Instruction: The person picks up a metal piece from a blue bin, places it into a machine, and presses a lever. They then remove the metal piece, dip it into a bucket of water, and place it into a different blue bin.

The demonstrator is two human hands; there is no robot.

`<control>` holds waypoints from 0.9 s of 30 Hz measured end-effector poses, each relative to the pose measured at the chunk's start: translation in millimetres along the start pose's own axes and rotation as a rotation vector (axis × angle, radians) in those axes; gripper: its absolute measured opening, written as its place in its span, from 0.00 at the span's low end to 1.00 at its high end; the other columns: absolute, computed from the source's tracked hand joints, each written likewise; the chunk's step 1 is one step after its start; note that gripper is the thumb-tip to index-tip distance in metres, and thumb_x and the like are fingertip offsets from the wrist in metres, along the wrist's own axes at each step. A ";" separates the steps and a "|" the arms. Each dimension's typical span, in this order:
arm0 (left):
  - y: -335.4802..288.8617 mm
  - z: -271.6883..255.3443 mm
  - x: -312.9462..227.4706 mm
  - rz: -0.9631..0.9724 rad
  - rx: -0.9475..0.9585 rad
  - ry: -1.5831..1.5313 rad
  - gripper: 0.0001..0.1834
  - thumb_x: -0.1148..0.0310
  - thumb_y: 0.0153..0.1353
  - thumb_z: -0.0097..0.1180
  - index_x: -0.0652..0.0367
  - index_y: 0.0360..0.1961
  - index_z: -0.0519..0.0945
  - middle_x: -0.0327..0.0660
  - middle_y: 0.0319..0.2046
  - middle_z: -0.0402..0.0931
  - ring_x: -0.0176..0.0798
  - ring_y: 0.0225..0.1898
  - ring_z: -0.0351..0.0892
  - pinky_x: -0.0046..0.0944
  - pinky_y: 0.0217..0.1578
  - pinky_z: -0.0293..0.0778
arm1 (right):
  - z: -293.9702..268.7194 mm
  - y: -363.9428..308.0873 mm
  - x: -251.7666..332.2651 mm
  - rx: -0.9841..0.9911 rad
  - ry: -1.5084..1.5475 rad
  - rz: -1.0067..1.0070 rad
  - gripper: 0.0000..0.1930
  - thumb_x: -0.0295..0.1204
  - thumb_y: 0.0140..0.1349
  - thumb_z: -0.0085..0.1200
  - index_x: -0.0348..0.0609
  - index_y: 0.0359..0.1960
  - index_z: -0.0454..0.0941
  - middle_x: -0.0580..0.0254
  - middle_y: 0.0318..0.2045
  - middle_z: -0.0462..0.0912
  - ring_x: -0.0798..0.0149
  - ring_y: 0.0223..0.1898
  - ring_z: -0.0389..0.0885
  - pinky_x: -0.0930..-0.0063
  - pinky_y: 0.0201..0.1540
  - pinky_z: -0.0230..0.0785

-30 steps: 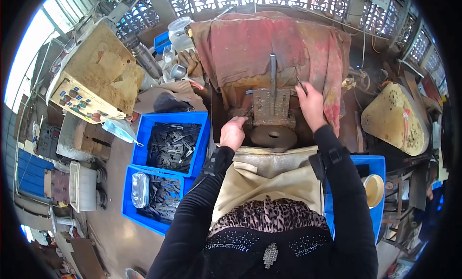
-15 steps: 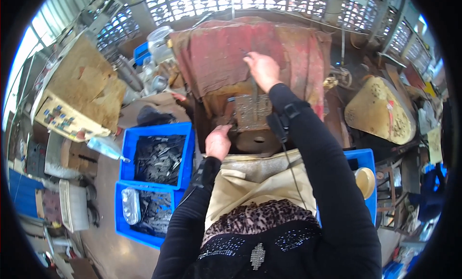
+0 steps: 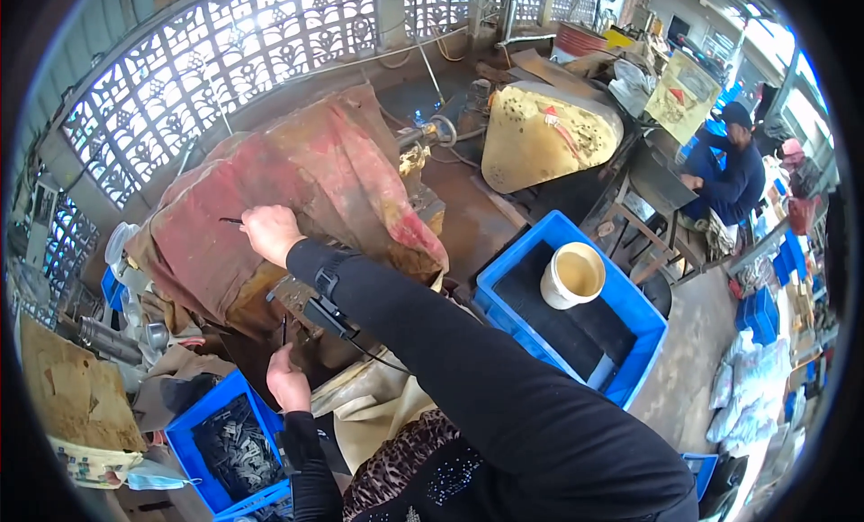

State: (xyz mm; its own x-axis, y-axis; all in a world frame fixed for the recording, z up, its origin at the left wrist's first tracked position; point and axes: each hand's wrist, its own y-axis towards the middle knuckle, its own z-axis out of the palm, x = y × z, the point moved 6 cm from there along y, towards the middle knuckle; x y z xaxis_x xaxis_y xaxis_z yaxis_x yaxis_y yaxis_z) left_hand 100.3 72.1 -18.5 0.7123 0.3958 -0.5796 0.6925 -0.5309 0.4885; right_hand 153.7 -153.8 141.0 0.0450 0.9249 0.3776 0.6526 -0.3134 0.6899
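Right hand, fingers nearly closed, pinches a slim dark piece over the red cloth, inside its edges. Left hand pinches a dark strip near the blue bin's right edge; the view has swung right.

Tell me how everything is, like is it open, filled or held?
Right hand: closed on dark piece
Dark piece: held
Left hand: closed on thin strip
Thin strip: held
Red cloth: draped, stained
Left bin: open, holding dark bits
Right bin: open, bucket inside
Bucket: lidless
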 end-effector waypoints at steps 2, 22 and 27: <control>2.7 4.4 -0.7 -0.028 0.045 -0.003 0.23 0.87 0.45 0.45 0.62 0.42 0.82 0.46 0.26 0.73 0.46 0.28 0.73 0.40 0.32 0.70 | -4.8 -0.7 -5.5 0.008 -0.022 0.011 0.09 0.34 0.59 0.55 0.42 0.27 0.79 0.54 0.26 0.81 0.50 0.30 0.82 0.57 0.33 0.73; 5.2 -3.5 -19.2 -0.009 0.100 0.027 0.21 0.86 0.47 0.47 0.59 0.42 0.82 0.52 0.34 0.79 0.55 0.37 0.80 0.45 0.40 0.76 | 1.0 1.3 1.0 0.105 -0.116 0.015 0.09 0.36 0.59 0.55 0.46 0.29 0.81 0.55 0.27 0.82 0.51 0.32 0.83 0.56 0.34 0.74; 2.9 -0.4 -14.8 0.078 0.018 0.086 0.19 0.82 0.48 0.49 0.56 0.41 0.82 0.52 0.33 0.79 0.57 0.36 0.79 0.49 0.39 0.75 | 4.9 1.2 0.6 0.175 -0.211 0.015 0.11 0.39 0.60 0.53 0.48 0.29 0.82 0.57 0.26 0.82 0.51 0.34 0.83 0.55 0.36 0.75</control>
State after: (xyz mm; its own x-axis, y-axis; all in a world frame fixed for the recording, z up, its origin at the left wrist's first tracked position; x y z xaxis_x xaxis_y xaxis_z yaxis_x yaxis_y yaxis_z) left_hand 91.9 65.1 -8.2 0.7719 0.4147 -0.4820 0.6327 -0.5761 0.5176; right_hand 158.2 -152.5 139.1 0.2003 0.9505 0.2374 0.7706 -0.3025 0.5610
